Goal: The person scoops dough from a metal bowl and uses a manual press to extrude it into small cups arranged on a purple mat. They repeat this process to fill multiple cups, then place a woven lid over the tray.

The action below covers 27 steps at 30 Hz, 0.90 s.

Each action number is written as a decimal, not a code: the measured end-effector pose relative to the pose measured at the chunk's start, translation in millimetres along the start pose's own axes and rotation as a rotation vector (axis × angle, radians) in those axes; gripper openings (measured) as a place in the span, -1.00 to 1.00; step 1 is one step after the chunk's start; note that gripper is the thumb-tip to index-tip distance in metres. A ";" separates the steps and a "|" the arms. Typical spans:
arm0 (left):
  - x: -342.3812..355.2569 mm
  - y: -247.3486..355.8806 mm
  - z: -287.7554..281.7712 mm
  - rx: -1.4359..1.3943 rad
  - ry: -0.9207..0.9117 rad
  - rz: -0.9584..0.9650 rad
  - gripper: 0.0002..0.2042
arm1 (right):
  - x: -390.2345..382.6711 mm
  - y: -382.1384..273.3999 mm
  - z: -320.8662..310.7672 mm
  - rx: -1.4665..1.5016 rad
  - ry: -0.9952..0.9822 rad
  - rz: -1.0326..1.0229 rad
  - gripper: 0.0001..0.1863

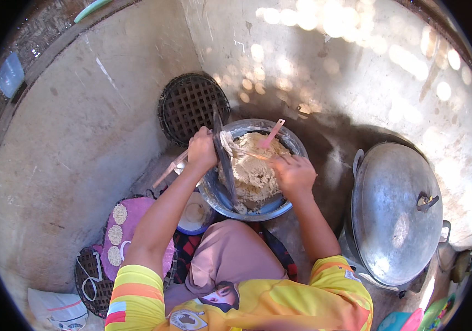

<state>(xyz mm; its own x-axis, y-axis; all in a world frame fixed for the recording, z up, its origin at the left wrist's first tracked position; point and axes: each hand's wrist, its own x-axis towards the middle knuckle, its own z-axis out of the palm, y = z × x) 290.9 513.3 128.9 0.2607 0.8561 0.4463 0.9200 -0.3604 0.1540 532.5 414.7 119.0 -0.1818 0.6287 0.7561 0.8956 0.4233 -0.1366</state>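
Left hand: yours, fingers curled closed on a thin dark board, gripped near its upper part. The board stands nearly edge-on over the left side of the basin.

Right hand: yours, clamped on a slim wooden stick, which points left toward the board. A small pale lump sits at the board's face, by the stick's far end.

Metal basin: wide and round, in front of your knees; holds a large mass of pale dough, below and between your hands. A pink strip with a hole near its end stands tilted in the dough.

Wooden strip: slanting out to the left of your left wrist; you cannot tell from here whether it joins the board.

Dark lattice panel: round, by the wall, just beyond the basin.

Bowl: blue-rimmed, near side of the basin, beside your left forearm.

Purple sheet: left of your left forearm, bearing three round pale discs in a row.

Lidded metal pot: large, to your right, well apart from the basin.
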 end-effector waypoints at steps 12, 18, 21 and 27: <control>3.6 24.6 -15.7 -0.212 0.182 -0.183 -0.82 | -24.9 -44.8 74.7 0.447 0.262 0.693 -0.79; 7.0 7.5 -9.4 -0.155 0.059 -0.276 -0.74 | -31.8 -45.4 66.3 0.342 0.178 0.494 -0.78; 7.8 -5.5 -3.3 -0.132 0.000 -0.244 -0.73 | -41.8 -39.3 62.0 0.617 0.106 0.588 -0.77; 10.0 -27.8 -2.8 -0.765 -0.314 -0.120 -0.63 | -38.3 -7.3 70.0 0.697 -0.005 0.890 -0.75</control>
<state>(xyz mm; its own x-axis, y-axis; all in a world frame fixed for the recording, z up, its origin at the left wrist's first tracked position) 267.1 530.9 131.5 0.3467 0.9275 0.1398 0.5237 -0.3151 0.7915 504.5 433.2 46.2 0.4042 0.8904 0.2092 0.2857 0.0944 -0.9537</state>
